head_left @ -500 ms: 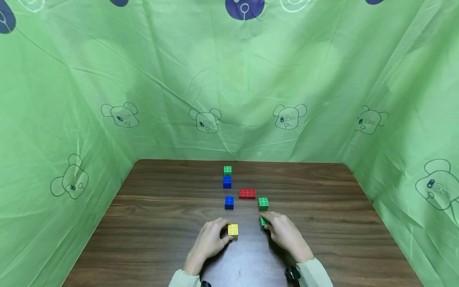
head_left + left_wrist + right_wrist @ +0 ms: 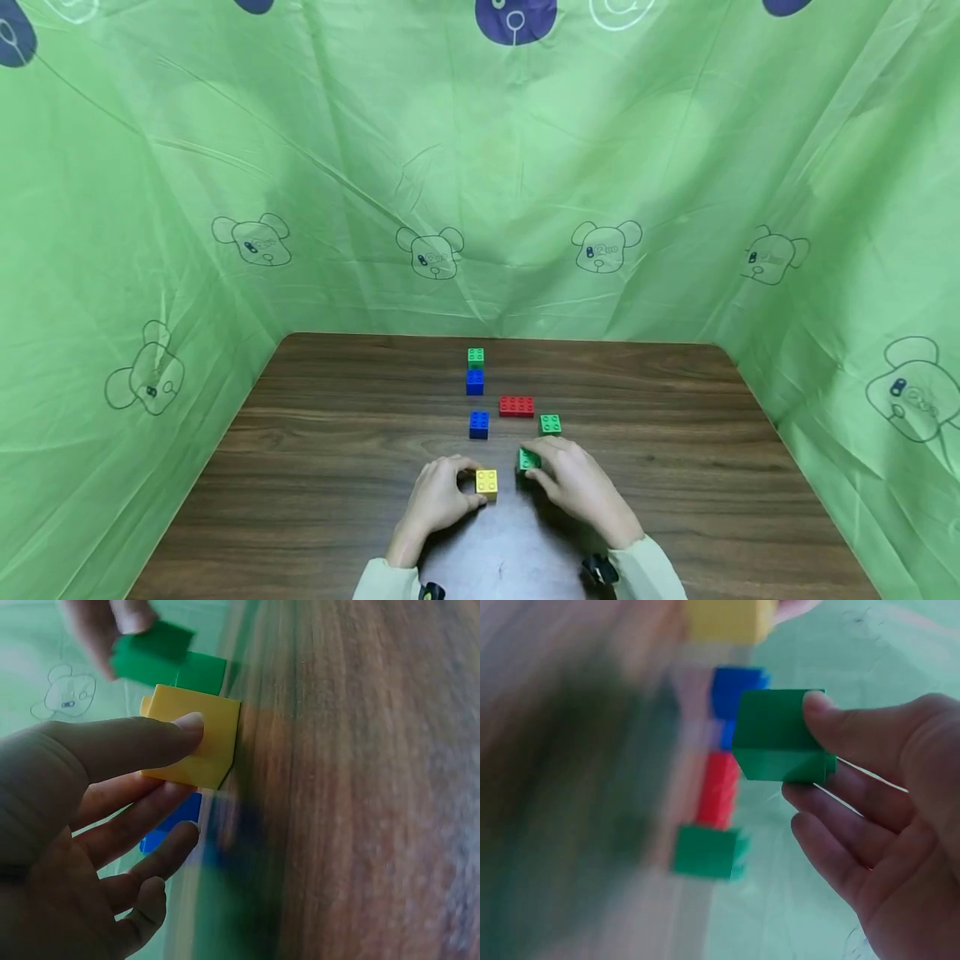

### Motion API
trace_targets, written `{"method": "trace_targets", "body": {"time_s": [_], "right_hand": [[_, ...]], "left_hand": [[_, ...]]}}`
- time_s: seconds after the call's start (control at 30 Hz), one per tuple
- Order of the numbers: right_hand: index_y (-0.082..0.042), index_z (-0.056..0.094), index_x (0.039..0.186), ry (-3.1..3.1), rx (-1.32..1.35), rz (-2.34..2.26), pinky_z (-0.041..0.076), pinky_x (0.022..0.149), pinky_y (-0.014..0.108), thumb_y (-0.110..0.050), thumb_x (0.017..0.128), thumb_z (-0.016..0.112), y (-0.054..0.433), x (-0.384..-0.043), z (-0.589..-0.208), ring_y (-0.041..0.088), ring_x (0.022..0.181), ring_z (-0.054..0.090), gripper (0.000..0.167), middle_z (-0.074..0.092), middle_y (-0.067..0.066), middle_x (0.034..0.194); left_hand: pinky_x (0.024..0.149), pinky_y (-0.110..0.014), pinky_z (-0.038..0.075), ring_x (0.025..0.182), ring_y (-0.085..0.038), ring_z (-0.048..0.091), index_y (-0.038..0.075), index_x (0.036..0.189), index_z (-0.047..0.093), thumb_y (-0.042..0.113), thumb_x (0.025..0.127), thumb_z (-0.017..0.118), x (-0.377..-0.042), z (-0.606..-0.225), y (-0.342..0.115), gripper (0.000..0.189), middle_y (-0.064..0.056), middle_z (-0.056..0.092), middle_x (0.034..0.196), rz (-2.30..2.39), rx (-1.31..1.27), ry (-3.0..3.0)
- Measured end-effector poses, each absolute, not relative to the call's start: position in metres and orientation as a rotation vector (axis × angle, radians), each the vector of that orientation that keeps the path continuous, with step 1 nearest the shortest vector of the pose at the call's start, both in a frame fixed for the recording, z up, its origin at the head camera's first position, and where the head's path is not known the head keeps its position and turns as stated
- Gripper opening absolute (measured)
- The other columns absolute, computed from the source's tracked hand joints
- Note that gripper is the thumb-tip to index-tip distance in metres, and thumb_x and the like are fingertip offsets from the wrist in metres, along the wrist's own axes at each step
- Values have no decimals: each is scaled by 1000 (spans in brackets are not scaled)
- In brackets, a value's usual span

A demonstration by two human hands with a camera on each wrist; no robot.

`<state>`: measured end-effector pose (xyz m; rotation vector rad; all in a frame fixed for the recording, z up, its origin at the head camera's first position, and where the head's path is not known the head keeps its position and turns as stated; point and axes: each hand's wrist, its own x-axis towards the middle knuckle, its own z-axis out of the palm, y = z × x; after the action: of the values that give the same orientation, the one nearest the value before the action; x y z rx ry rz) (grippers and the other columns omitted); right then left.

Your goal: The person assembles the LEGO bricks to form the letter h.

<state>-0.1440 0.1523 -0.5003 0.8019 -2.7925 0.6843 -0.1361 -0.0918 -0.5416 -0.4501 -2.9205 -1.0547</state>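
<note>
My left hand (image 2: 441, 497) pinches a yellow toy brick (image 2: 486, 484) between thumb and fingers; in the left wrist view the thumb lies across the near side of the yellow brick (image 2: 206, 739). To its right, my right hand (image 2: 576, 482) grips a green brick (image 2: 528, 460) by its sides. The right wrist view has that green brick (image 2: 776, 735) lifted off the table, studs towards the palm side. A small gap parts the green and yellow bricks. Just beyond my right hand sits a second green brick (image 2: 550, 425) on the table.
Beyond the hands, a blue brick (image 2: 478, 425) and a longer red brick (image 2: 517, 406) lie on the wooden table (image 2: 337, 433). Farther back, another blue brick (image 2: 475, 382) stands in front of a green one (image 2: 476, 357). A green curtain (image 2: 525, 167) surrounds the table.
My right hand has moved left with the green brick, bringing it nearer the yellow one. The left hand and the yellow brick have stayed almost in place.
</note>
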Motion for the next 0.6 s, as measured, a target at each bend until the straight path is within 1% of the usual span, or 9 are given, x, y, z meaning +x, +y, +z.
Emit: {"method": "trace_targets", "body": {"time_s": [0.13, 0.23, 0.33, 0.43, 0.6], "right_hand": [[-11, 70, 125, -2751, 877, 757, 57, 91, 39, -18, 89, 79, 136, -144, -481, 19, 110, 69, 38, 73, 3, 119], [-11, 69, 128, -2741, 928, 775, 55, 96, 39, -18, 91, 77, 125, -146, -471, 19, 115, 67, 38, 71, 3, 124], [-10, 68, 129, -2753, 976, 770, 54, 98, 40, -19, 92, 75, 116, -148, -464, 21, 117, 66, 38, 71, 5, 125], [-9, 68, 130, -2782, 1024, 759, 55, 96, 40, -22, 94, 74, 108, -147, -461, 21, 115, 67, 38, 71, 5, 124], [-8, 68, 130, -2820, 1073, 745, 56, 94, 38, -21, 95, 73, 102, -148, -461, 20, 114, 68, 38, 72, 5, 123]], "left_hand": [[86, -47, 51, 99, -26, 70, 20, 101, 78, 25, 69, 93, -138, -542, -94, 36, 4, 76, 104, -1096, -453, -2910], [86, -46, 51, 98, -24, 70, 20, 101, 78, 26, 69, 93, -139, -542, -95, 36, 4, 76, 104, -1109, -458, -2905], [83, -42, 51, 94, -21, 69, 18, 101, 78, 25, 69, 93, -139, -542, -95, 37, 4, 76, 102, -1107, -471, -2896], [79, -39, 51, 89, -17, 69, 17, 100, 78, 25, 68, 93, -139, -541, -96, 36, 5, 75, 99, -1110, -473, -2891], [74, -35, 48, 84, -15, 67, 20, 96, 78, 26, 68, 93, -139, -542, -96, 33, 7, 74, 94, -1152, -442, -2895]]}}
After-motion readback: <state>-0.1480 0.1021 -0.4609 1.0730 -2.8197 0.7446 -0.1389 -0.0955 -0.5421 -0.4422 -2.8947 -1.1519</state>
